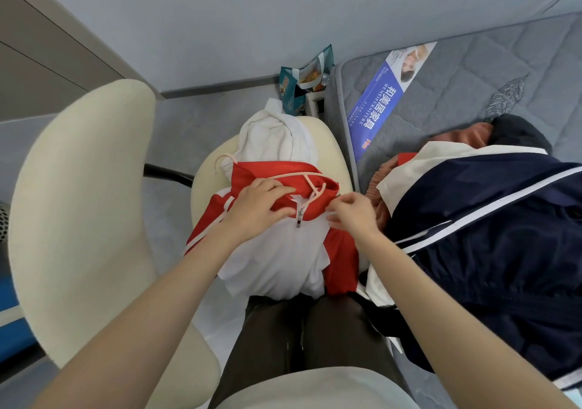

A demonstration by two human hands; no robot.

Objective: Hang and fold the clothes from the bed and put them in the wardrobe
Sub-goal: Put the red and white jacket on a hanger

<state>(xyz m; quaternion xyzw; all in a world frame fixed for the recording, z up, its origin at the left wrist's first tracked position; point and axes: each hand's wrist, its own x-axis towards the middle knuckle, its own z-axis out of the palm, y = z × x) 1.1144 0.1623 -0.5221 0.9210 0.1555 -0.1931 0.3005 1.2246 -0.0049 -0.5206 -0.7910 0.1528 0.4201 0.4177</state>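
Jacket on chair, bed right.

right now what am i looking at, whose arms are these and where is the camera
There is no machine here. One camera worn on a person's head looks down at their own bare arms. The left hand and right hand both grip the collar of a red jacket beside its zip. A pink hanger sits in that collar. The red jacket lies on a cream chair, with a white garment behind it. To the right is the bed, where a navy jacket lies over other clothes.
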